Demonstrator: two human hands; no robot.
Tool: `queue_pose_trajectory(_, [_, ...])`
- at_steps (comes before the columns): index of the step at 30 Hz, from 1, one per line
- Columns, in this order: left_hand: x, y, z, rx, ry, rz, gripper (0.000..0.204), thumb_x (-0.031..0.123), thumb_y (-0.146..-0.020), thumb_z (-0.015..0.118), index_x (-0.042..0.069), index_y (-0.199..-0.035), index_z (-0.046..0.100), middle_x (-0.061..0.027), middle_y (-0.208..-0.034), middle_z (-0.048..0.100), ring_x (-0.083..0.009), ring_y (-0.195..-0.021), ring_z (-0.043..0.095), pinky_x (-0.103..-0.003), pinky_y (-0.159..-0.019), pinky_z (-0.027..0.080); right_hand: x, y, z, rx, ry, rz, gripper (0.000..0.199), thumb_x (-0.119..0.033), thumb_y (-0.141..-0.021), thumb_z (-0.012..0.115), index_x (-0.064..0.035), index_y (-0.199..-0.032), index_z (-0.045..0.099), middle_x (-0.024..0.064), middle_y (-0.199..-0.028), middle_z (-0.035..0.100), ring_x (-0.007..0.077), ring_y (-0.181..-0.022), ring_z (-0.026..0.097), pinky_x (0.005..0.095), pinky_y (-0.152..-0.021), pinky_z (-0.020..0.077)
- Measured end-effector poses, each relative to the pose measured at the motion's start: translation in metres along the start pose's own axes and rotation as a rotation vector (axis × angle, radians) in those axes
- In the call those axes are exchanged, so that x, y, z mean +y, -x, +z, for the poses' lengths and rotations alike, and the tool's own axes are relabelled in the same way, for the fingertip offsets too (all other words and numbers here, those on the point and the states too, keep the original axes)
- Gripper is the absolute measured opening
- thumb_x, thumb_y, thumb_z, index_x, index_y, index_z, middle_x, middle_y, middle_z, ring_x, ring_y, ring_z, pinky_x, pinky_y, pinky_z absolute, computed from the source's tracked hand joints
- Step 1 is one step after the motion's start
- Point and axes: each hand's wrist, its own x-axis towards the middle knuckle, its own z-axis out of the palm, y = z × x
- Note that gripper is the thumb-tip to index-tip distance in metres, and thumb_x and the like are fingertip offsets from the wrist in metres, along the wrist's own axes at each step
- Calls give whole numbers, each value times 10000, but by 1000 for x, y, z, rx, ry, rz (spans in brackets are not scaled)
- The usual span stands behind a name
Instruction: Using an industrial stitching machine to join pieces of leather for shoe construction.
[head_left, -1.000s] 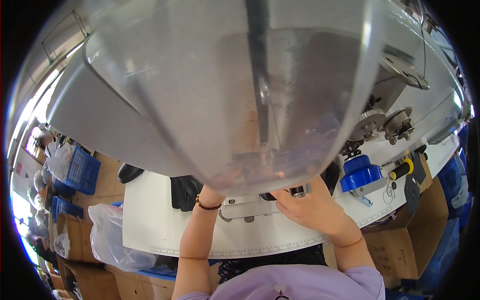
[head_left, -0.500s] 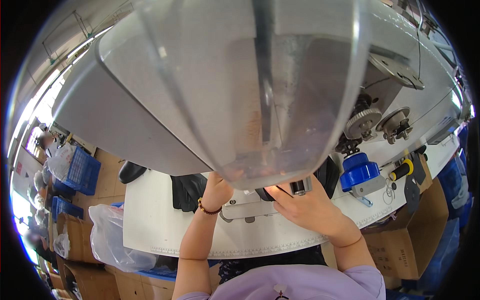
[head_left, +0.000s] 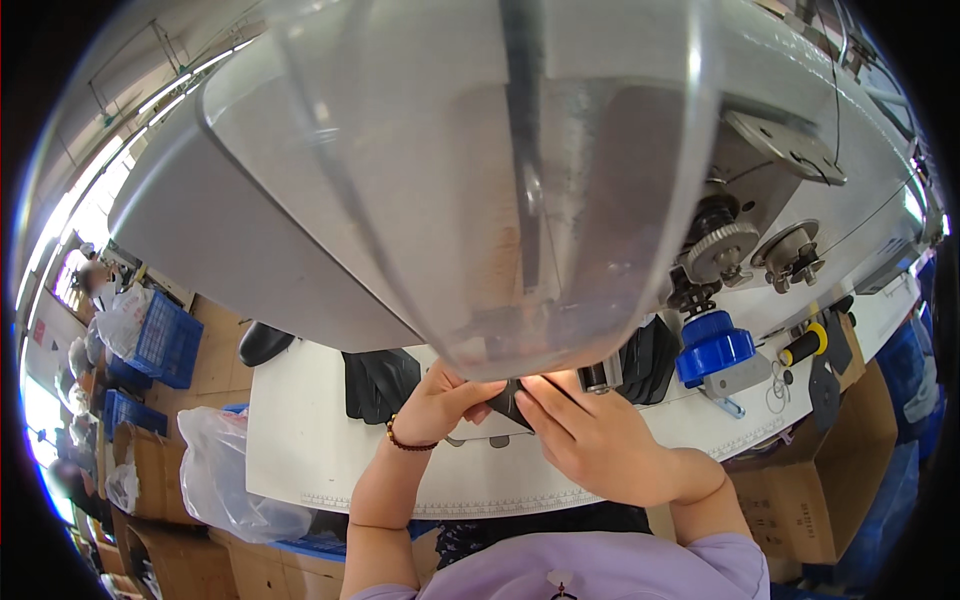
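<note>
A small black flat piece (head_left: 511, 404), leather-like, is pinched between my two hands in front of the sewing machine (head_left: 290, 180). My left hand (head_left: 437, 408), with a beaded bracelet at the wrist, grips its left side with the thumb on top. My right hand (head_left: 600, 440) holds its right side with closed fingers. Above the hands the machine's clear guard (head_left: 560, 340) hides the needle area and some fingertips. A fan of black pieces (head_left: 382, 385) lies just left of my left hand, and another stack of black pieces (head_left: 648, 362) lies beyond my right hand.
The white table (head_left: 330, 450) has a ruler along its front edge. To the right are a blue knob (head_left: 714, 345) on the machine, a yellow-and-black tool (head_left: 803, 343) and an open cardboard box (head_left: 800, 490). A plastic bag (head_left: 235, 485) and blue crate (head_left: 165, 340) stand left.
My hands have come together and drawn slightly toward me from under the guard. The black piece between them now shows more plainly. The right-hand stack is less covered by my hand.
</note>
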Motion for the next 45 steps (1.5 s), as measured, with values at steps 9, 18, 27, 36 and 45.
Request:
queue_pose_trajectory(9, [3,-3,3,5,-47,22,193,113,-747,501,-20,-626,572,23,-475,444,-17,-402,377,-144,-365,284,0,5,-1,40,17,-28,316,-47,-587,531,94,-870,518,120,-802,494,204,-754,475,262,-657,408])
queue_pose_trajectory(18, [5,-3,7,118,-84,47,186,102,-753,477,-15,-640,568,-4,-514,496,-36,-433,425,-153,-402,333,5,0,-5,-5,48,-24,297,-39,-589,536,90,-856,521,97,-752,480,186,-717,466,253,-611,403])
queue_pose_trajectory(27, [3,2,1,-32,-90,-1,106,105,-773,508,11,-739,542,-2,-564,507,-42,-473,422,-165,-412,307,4,6,-9,26,33,-52,274,-30,-612,531,94,-856,516,108,-757,472,193,-725,469,255,-622,419])
queue_pose_trajectory(36, [5,-3,6,90,-63,30,218,98,-766,440,-21,-616,543,-6,-516,463,-37,-445,353,-167,-417,278,7,1,-10,3,23,-5,206,-32,-629,536,76,-803,521,74,-701,457,181,-678,459,257,-553,410])
queue_pose_trajectory(45, [6,-7,9,130,-190,133,243,94,-808,370,41,-581,438,31,-509,410,-23,-457,306,-164,-422,247,18,2,-2,-37,-31,17,390,-61,-618,547,30,-989,469,147,-1001,453,140,-458,485,249,-424,386])
